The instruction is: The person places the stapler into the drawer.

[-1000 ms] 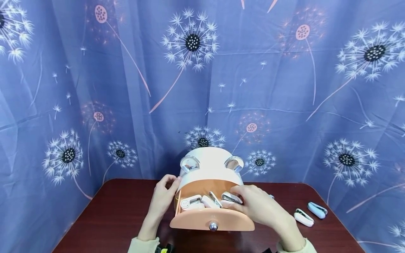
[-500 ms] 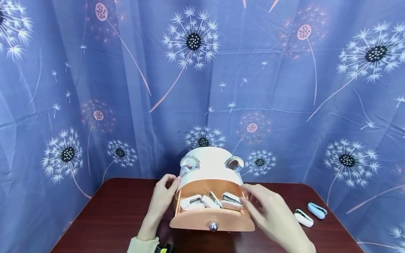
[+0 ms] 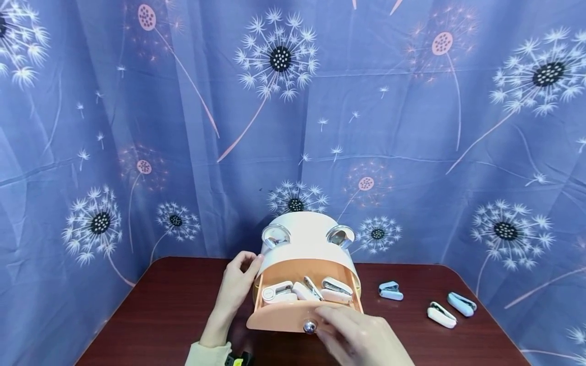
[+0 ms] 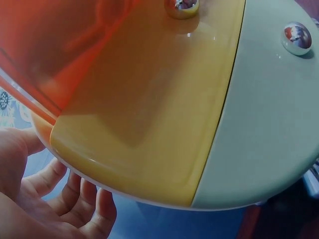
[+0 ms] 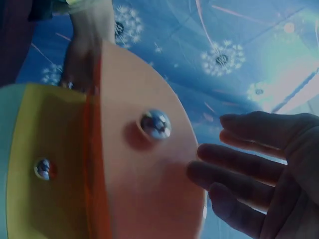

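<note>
A rounded white box (image 3: 305, 236) has its peach drawer (image 3: 274, 319) pulled out, with a round metal knob on the drawer's front. Several small staplers lie inside, among them a white stapler (image 3: 336, 291) at the right. My left hand (image 3: 237, 284) rests against the box's left side; in the left wrist view its fingertips lie along the curved edge, beside a yellow drawer front (image 4: 149, 109). At the drawer front, right of the knob (image 5: 155, 124), my right hand (image 5: 259, 169) has its fingers extended, fingertips right at the peach panel's edge, holding nothing.
To the right on the dark red table (image 3: 183, 305) lie a blue stapler (image 3: 390, 291), a white stapler (image 3: 441, 315) and another blue stapler (image 3: 462, 304). A green drawer front (image 4: 264, 109) adjoins the yellow one. Behind the table hangs a blue dandelion curtain (image 3: 238, 203).
My right hand has let go of the white stapler at the drawer's right, left the drawer, and moved down to its front near the knob. The left hand stays in place.
</note>
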Available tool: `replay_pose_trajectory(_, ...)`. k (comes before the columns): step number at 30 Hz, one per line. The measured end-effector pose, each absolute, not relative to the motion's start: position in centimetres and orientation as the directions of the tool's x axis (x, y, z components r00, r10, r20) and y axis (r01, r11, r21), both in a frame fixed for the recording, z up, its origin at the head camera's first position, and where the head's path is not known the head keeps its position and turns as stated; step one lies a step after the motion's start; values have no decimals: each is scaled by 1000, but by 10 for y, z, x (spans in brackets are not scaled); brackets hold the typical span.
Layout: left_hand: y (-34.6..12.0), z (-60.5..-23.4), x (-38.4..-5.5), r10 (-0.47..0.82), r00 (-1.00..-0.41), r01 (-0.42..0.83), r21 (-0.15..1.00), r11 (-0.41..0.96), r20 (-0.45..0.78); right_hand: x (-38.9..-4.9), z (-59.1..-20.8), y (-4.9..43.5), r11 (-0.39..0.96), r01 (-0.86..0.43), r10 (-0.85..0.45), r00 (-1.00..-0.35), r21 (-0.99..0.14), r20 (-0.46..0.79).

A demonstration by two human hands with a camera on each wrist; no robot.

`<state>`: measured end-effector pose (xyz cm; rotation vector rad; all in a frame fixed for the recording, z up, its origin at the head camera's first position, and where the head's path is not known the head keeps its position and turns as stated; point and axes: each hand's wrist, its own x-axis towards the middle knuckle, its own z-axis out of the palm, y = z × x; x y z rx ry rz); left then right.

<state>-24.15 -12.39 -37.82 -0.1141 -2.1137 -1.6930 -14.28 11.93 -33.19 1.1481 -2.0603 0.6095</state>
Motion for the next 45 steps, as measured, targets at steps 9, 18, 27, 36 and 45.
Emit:
replay_pose_trajectory(9, -124, -379, -241, -195, -901, 336, 907, 254, 388, -148, -347, 108, 587, -808, -622, -404, 57, 671)
replay_pose_trajectory(18, -125, -377, -242, -197, -897, 336, 900, 276, 395, -156, -355, 101, 570, -821, -567, -371, 26, 736)
replay_pose_trajectory(27, -128, -386, -248, -184, -900, 346, 905, 250, 395, -158, -363, 91, 626, -779, -454, -409, -43, 791)
replay_pose_trajectory(36, -129, -380, -243, -177, -903, 345, 906, 246, 391, -169, -370, 86, 677, -730, -359, -441, -96, 822)
replay_pose_trajectory(45, -127, -379, -240, -176, -911, 327, 913, 243, 373, -183, -380, 83, 709, -681, -273, -504, -183, 820)
